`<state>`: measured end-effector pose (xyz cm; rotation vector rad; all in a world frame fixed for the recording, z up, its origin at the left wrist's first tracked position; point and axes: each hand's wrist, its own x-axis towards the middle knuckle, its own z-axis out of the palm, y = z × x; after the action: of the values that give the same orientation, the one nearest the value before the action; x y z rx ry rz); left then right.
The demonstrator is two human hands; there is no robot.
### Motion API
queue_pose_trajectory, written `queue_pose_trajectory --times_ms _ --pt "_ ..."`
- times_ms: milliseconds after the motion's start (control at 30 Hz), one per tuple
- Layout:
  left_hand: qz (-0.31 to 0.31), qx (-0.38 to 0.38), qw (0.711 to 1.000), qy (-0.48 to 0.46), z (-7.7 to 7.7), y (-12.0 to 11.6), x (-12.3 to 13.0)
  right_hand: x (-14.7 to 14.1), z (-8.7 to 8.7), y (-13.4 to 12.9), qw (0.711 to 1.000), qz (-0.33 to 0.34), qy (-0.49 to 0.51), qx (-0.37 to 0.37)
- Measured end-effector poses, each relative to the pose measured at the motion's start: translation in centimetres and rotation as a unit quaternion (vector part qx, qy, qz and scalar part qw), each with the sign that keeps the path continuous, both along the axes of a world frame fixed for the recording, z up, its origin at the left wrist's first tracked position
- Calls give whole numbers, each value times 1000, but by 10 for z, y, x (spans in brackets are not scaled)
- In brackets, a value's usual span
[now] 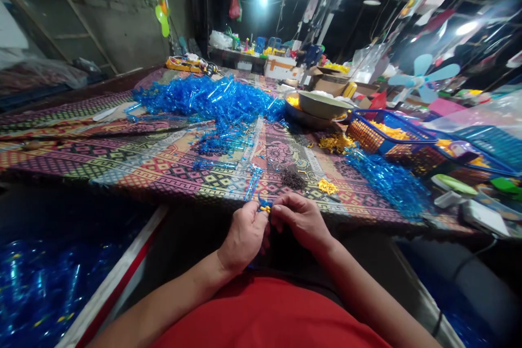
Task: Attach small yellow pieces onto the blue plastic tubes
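My left hand (246, 232) is closed in a pinch at the table's front edge, holding a small yellow plastic piece (265, 209) joined to a bit of clear blue plastic. My right hand (300, 219) meets it from the right, thumb and forefinger pressed together at the end of the yellow piece. Whatever lies between those right fingertips is too small to make out. Just beyond the hands lie a slim clear blue plastic part (253, 182), a pile of small dark pieces (293, 178) and a little heap of yellow pieces (328, 186).
A large heap of blue plastic parts (207, 97) covers the table's middle, with another pile (387, 182) at right. Bowls (322, 106) and blue baskets (391, 144) of yellow pieces stand behind it. A fan (424, 79) is at the right. Blue parts (36, 288) fill the lower left.
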<state>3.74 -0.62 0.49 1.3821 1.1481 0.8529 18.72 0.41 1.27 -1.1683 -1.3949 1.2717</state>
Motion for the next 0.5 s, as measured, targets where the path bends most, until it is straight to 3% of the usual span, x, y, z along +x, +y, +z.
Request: queue_pose_trajectory --times_ms 333,433,500 --pt "16 95 992 80 -4 3 3 -4 6 0 996 1 -71 45" --pt "6 109 989 96 -3 2 4 -2 5 1 981 -11 -158 109" --pt "-4 112 989 99 -2 1 4 -1 3 2 953 -34 -235 187"
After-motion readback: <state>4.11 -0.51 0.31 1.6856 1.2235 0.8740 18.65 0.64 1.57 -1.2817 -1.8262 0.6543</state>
